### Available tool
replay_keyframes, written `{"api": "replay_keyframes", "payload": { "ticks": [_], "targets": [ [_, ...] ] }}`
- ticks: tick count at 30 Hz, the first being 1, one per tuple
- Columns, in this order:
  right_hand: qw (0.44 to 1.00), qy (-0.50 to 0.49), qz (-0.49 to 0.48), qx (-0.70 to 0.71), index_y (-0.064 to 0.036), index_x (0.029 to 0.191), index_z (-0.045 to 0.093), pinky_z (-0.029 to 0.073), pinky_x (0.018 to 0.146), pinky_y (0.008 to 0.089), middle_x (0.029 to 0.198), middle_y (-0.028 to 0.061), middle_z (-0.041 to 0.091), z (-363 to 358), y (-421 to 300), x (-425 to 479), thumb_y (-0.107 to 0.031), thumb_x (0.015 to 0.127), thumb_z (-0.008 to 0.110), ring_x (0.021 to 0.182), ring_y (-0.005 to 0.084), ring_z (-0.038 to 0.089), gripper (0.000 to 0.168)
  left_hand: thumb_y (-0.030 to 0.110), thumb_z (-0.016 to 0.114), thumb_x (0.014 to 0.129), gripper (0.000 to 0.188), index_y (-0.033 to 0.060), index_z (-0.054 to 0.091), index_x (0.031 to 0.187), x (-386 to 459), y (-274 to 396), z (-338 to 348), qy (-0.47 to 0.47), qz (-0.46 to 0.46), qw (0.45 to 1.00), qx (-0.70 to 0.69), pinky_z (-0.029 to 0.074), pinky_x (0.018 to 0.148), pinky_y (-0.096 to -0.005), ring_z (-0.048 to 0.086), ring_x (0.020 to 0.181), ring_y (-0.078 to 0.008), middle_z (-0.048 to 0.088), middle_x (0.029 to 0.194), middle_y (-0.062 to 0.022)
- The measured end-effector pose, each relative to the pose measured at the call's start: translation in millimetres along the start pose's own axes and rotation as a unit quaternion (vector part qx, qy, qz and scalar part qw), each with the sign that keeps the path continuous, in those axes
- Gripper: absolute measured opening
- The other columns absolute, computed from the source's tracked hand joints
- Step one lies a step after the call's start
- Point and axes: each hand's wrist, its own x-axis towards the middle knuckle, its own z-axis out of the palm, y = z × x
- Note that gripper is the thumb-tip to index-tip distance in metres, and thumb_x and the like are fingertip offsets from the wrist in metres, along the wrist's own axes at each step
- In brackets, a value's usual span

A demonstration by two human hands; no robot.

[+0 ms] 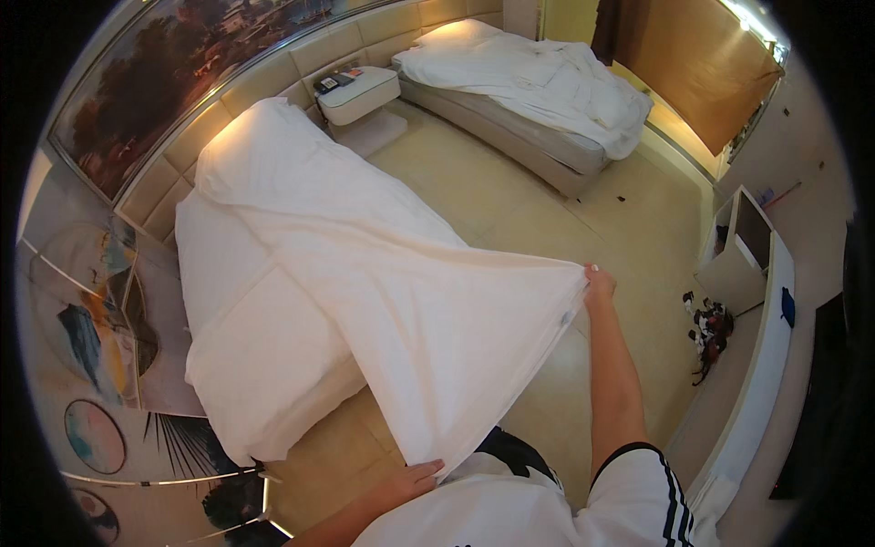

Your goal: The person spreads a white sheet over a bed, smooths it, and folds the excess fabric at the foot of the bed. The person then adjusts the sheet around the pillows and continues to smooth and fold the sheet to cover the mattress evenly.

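A white duvet or sheet (437, 301) lies over the near bed (273, 369) and stretches out from it towards me, taut between my two hands. My right hand (599, 282), arm extended, grips its far right corner above the floor. Close to my body, my left hand (422, 476) pinches the near corner beside my white shirt. The cloth slopes down between the hands and hides part of the floor. At the headboard end it rises over a raised shape, probably pillows.
A second bed (499, 116) with rumpled white bedding stands beyond a bedside table (359, 96) holding a telephone. Along the right wall runs a white shelf (765, 369) with an open cabinet (735, 260). A dark, mixed pile (712, 331) lies on the floor beside it.
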Motion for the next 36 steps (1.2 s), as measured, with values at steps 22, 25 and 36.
{"api": "replay_keyframes", "payload": {
  "ticks": [22,25,36],
  "targets": [
    [0.960,-0.093,-0.157,-0.213,-0.002,0.083,0.059,0.034,0.055,0.0211,0.066,-0.0015,0.050,-57,-25,-189,-0.006,0.079,0.056,0.060,0.0072,0.040,0.006,0.022,0.046,0.077,0.027,0.0026,0.060,0.089,43,-85,68,-0.407,-0.338,0.847,-0.054,0.045,0.069,-0.0415,0.057,0.080,-0.0346,0.060,0.084,-0.0196],
    [0.951,-0.115,-0.143,-0.250,-0.002,0.084,0.060,0.032,0.052,0.0208,0.065,-0.0026,0.048,-67,-38,-200,-0.007,0.080,0.056,0.058,0.0066,0.038,0.007,0.022,0.046,0.078,0.027,0.0021,0.059,0.089,62,-93,78,-0.403,-0.357,0.840,-0.064,0.045,0.069,-0.0417,0.057,0.080,-0.0348,0.060,0.083,-0.0198],
    [0.938,-0.231,-0.055,-0.254,-0.002,0.102,0.058,0.030,0.051,0.0172,0.069,-0.0052,0.045,-70,-43,-165,-0.008,0.082,0.055,0.058,0.0032,0.035,0.021,0.022,0.046,0.078,0.027,0.0003,0.057,0.089,102,-121,147,-0.319,-0.456,0.819,-0.138,0.044,0.069,-0.0425,0.057,0.078,-0.0355,0.059,0.082,-0.0207]
  ]
}}
